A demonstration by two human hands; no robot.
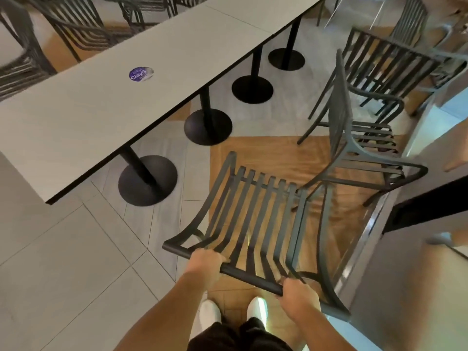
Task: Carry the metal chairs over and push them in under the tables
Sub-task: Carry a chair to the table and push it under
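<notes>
A dark metal slatted chair tilts in front of me, its back toward me. My left hand grips the left part of its top rail, and my right hand grips the right end of the same rail. A long row of grey tables on black pedestal bases runs diagonally to the left of the chair. A second metal chair stands just beyond, to the right, and a third metal chair farther back.
Round black table bases line the floor under the table edge. More metal chairs stand on the far side of the tables. A counter or wall bounds the right side, where another person's hand shows. A purple sticker lies on the table.
</notes>
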